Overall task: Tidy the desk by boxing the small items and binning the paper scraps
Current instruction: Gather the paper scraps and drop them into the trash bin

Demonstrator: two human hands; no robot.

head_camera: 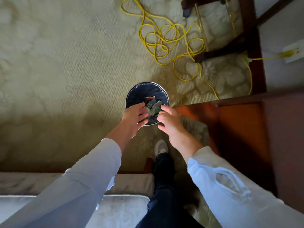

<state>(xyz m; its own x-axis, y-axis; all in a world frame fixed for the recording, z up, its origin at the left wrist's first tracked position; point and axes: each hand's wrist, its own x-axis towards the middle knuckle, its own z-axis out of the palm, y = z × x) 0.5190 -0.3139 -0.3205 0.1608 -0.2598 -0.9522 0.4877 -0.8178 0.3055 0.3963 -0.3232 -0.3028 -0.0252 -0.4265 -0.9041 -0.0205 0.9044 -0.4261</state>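
Two grips, the left grip [134, 118] and right grip [170, 120], hang side by side with fingers spread, holding nothing, over the round bin [139, 92] on the carpet [65, 71], where the scraps [152, 104] show between them, near the bench [238, 120].

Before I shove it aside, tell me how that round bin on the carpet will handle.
The bin probably feels light: all that shows inside is paper scraps. On the carpet it would likely drag rather than slide, so a push near the rim might tip it; pushing low looks safer.
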